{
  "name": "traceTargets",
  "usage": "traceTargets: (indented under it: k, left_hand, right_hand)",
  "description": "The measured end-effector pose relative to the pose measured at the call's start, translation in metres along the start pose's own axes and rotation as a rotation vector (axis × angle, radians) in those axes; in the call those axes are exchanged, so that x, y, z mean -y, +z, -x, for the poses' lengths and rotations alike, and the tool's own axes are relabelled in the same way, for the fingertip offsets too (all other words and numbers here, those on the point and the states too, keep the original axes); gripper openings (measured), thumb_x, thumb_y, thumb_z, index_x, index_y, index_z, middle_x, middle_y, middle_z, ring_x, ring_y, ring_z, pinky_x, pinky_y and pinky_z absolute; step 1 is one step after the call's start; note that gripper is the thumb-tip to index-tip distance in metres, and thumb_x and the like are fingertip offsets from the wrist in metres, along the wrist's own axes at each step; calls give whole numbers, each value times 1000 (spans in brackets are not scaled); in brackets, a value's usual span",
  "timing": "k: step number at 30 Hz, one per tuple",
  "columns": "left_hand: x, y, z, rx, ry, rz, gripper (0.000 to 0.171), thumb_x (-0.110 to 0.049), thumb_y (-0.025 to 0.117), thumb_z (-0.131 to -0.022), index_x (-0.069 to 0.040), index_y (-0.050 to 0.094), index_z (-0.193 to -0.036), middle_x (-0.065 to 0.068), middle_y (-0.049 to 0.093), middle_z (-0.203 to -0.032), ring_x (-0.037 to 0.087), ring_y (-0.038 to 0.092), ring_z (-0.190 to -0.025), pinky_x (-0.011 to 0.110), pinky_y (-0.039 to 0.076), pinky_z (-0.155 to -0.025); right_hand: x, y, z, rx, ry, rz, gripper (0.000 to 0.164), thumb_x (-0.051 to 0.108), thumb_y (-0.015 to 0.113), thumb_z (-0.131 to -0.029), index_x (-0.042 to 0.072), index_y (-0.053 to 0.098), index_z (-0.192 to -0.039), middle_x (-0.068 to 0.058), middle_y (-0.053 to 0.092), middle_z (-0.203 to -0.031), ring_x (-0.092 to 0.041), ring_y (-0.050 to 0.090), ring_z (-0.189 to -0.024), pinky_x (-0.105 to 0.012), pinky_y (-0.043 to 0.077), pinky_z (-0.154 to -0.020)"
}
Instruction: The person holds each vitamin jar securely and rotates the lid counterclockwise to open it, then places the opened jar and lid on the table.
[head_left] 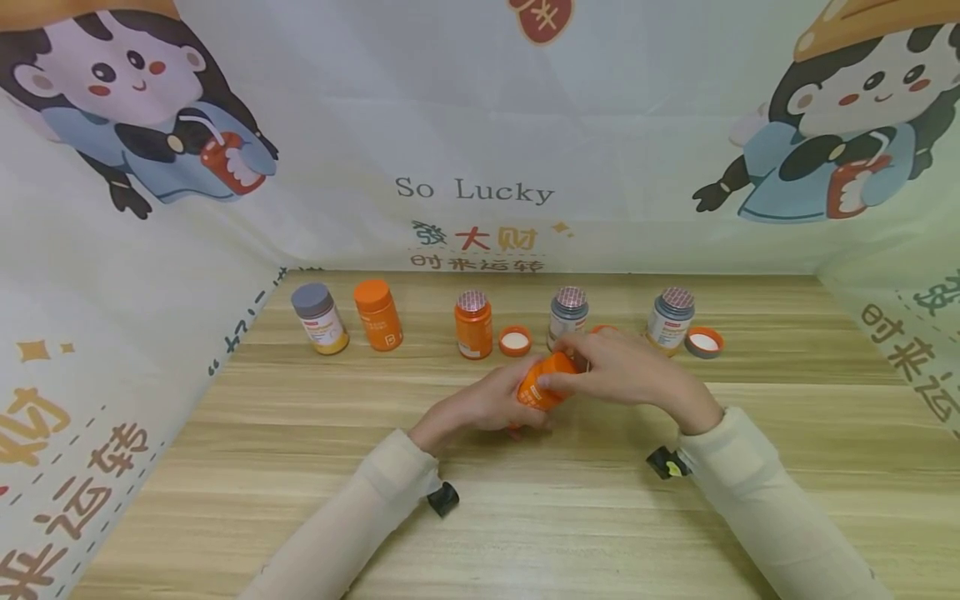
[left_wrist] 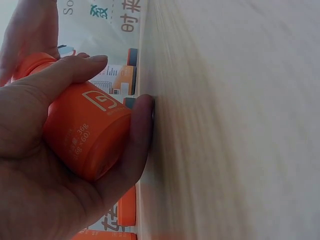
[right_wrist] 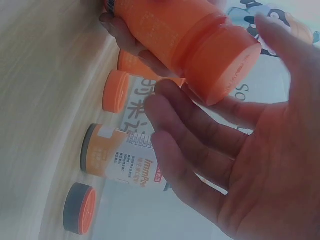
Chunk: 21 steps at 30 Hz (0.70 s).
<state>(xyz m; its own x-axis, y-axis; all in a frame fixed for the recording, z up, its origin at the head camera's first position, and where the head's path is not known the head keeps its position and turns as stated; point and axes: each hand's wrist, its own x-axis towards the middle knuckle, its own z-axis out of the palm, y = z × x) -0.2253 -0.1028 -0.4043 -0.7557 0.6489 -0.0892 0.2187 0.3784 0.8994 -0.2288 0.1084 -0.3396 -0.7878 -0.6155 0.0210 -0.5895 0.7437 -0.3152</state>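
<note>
My left hand (head_left: 510, 398) grips an orange bottle (left_wrist: 90, 130) round its body, tilted just above the table, as the left wrist view shows. At the bottle's other end, my right hand (head_left: 626, 367) has its thumb and index finger on either side of the orange cap (right_wrist: 225, 65); the cap is on the bottle. The other right fingers (right_wrist: 200, 145) are loosely curved and hold nothing. Behind the hands stand an orange bottle (head_left: 473, 325) with a foil-sealed mouth and a grey-necked bottle (head_left: 568, 310), also sealed, its lower part partly hidden by the right hand.
At the back left stand a grey-lidded bottle (head_left: 321, 321) and a capped orange bottle (head_left: 378, 317). An upturned orange cap (head_left: 515, 340) lies among the row. Further right are another foil-sealed bottle (head_left: 671, 317) and a grey cap (head_left: 704, 342). A printed cloth (head_left: 637, 192) hangs behind the table.
</note>
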Motion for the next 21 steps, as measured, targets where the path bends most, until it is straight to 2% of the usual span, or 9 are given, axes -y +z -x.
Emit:
traceTargets:
  k: [3,6,10,14,17,21]
  left_hand:
    - [0,0,0,0,1,-6,61,-13,76,-80,-25,43,-130,5,57,-106,21,61,-82,37,58,-55]
    - [0,0,1,-3,7,-15,60,-13,76,-80,-25,43,-130,5,57,-105,20,61,-80,37,58,-55]
    - [-1,0,0,-5,13,-26,59,-13,75,-81,-25,44,-128,5,57,-101,20,60,-73,37,57,-54]
    - [-1,0,0,0,9,-18,59,-13,76,-81,-26,44,-128,5,57,-104,21,60,-76,37,57,-54]
    - [-1,0,1,1,6,-18,61,-12,75,-81,-27,43,-130,4,57,-107,21,60,-80,36,57,-54]
    - [0,0,0,-5,11,-35,61,-11,75,-81,-26,43,-130,4,58,-104,21,60,-76,35,56,-53]
  right_hand:
    - [1,0,0,6,7,1,55,71,55,-82,23,60,-110,9,41,-63,-10,43,-57,-25,28,-49]
    - [1,0,0,14,-11,-11,52,64,60,-83,21,61,-112,8,44,-64,-10,44,-58,-25,29,-49]
    - [0,1,0,22,-30,-35,56,61,64,-81,19,59,-119,8,55,-72,-9,50,-63,-24,38,-53]
    - [-1,2,0,35,-5,-56,62,68,57,-82,21,58,-122,9,62,-82,-9,55,-70,-25,45,-60]
    - [-1,2,-1,48,7,-70,60,70,50,-85,22,58,-120,9,63,-78,-9,57,-68,-27,45,-59]
    - [-1,1,-1,51,-16,-66,51,62,55,-87,21,58,-117,9,53,-66,-9,51,-60,-26,38,-52]
